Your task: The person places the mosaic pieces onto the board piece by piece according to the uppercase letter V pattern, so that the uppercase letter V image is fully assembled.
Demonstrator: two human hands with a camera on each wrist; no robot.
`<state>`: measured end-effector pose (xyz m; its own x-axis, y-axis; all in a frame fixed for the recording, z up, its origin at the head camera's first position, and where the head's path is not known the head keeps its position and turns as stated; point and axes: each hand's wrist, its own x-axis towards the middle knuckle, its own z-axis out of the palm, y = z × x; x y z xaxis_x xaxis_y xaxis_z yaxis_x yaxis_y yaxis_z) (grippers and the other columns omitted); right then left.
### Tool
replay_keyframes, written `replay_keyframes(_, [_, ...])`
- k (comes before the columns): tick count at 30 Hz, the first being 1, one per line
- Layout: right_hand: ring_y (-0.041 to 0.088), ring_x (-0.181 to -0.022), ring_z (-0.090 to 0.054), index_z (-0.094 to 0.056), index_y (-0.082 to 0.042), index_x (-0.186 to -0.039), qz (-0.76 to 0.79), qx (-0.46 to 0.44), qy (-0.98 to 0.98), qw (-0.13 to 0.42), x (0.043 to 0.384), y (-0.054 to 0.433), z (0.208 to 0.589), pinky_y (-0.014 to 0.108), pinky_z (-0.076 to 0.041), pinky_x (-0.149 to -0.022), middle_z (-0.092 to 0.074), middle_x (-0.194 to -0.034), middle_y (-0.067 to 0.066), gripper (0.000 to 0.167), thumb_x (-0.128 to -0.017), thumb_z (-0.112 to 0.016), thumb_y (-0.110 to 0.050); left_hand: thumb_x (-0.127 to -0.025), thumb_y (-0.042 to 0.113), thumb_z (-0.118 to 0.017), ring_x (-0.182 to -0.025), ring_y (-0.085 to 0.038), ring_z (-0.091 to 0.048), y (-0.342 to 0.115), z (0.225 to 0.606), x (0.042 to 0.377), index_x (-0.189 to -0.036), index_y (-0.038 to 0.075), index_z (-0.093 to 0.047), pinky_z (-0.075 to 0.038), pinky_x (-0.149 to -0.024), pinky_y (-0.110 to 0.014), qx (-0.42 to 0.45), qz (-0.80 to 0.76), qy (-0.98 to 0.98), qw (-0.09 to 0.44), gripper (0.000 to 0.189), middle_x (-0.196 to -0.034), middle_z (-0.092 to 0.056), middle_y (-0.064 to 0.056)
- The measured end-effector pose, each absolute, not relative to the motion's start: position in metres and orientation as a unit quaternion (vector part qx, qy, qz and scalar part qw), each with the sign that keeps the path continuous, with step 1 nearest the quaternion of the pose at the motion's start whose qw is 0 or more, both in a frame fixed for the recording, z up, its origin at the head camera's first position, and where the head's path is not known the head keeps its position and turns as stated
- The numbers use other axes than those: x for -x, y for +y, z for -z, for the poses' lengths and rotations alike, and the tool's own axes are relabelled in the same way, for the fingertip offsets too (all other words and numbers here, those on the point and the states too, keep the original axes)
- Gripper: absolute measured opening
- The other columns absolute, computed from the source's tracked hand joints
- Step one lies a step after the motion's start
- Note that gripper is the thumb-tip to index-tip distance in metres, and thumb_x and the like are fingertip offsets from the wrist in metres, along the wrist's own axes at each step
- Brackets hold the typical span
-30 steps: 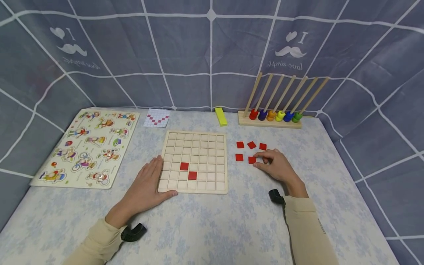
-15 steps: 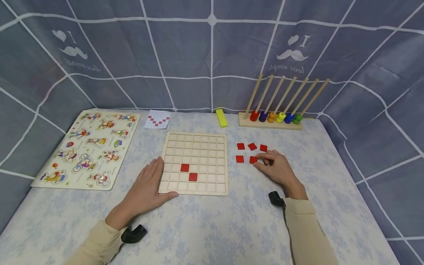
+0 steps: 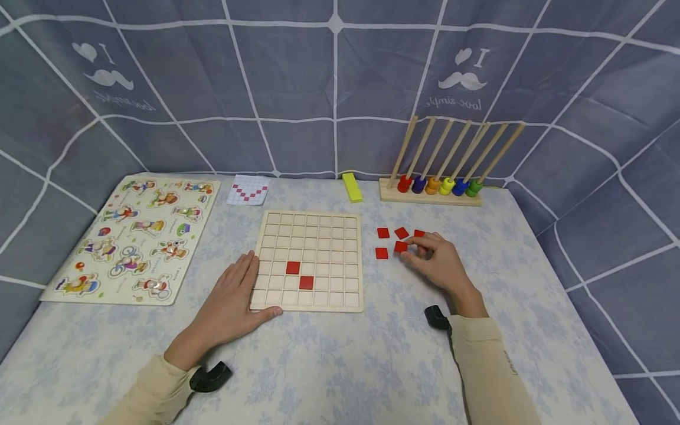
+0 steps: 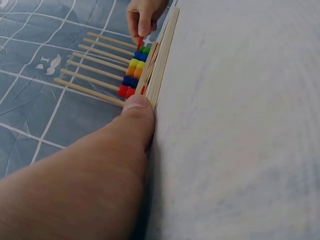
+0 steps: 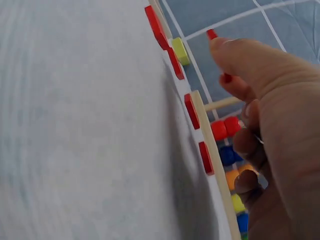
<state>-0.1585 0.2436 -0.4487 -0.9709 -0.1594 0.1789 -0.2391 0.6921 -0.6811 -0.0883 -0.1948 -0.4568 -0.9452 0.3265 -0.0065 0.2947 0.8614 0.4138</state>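
Note:
In the head view, a wooden grid board (image 3: 334,242) lies mid-table, with one red square tile (image 3: 293,268) and a second red tile (image 3: 306,283) in its cells. My left hand (image 3: 228,304) rests along the board's left edge, fingers straight and thumb at the near left corner. To the board's right, my right hand (image 3: 438,262) pinches a red tile (image 5: 212,34) between thumb and index finger. The right wrist view shows this tile raised off the tabletop. Several loose red tiles (image 3: 381,253) lie just beyond it, one partly hidden by the fingers.
A picture puzzle board (image 3: 143,242) lies at the left. Along the back are a pattern card (image 3: 247,190), a yellow block (image 3: 352,188) and a bead rack (image 3: 432,199) with upright wooden rods. Grey cloth (image 3: 297,77) hangs behind the table.
My right hand has picked a red tile up from the table and moved it slightly up and to the left. The left hand stays at the board's edge.

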Motion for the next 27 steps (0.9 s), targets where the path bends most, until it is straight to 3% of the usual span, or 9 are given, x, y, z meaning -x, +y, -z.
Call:
replay_keyframes(8, [0.015,-0.082,-0.042,-0.076,-0.007,-0.101,-0.374,-0.135,-0.914,0.077,0.163,0.222,0.442,0.030,-0.038,-0.072,-0.047,-0.074,0.000,0.019,-0.088,-0.081,-0.020,-0.085,0.069,-0.068,-0.157,-0.045,-0.014,-0.194,0.458,0.087,-0.160,-0.008,-0.016,-0.018,-0.124,-0.062,-0.156,-0.208,0.965,0.043,0.119,-0.170,-0.013,-0.025])
replay_keyframes(18, [0.017,-0.079,-0.043,-0.079,-0.010,-0.109,-0.391,-0.169,-0.902,0.064,0.176,0.175,0.431,0.031,-0.037,-0.069,-0.049,-0.073,0.001,0.025,-0.088,-0.082,-0.021,-0.084,0.068,-0.069,-0.157,-0.045,-0.014,-0.192,0.458,0.087,-0.160,-0.008,-0.016,-0.018,-0.124,-0.062,-0.155,-0.211,0.964,0.041,0.120,-0.169,-0.014,-0.026])
replay_keyframes(27, [0.017,-0.077,-0.044,-0.078,-0.012,-0.110,-0.397,-0.195,-0.896,0.027,0.182,0.125,0.431,0.035,-0.045,-0.078,-0.048,-0.072,0.000,0.025,-0.089,-0.080,-0.026,-0.085,0.068,-0.068,-0.157,-0.045,-0.015,-0.192,0.454,0.085,-0.160,-0.008,-0.018,-0.019,-0.124,-0.062,-0.149,-0.207,0.966,0.038,0.118,-0.169,-0.015,-0.026])
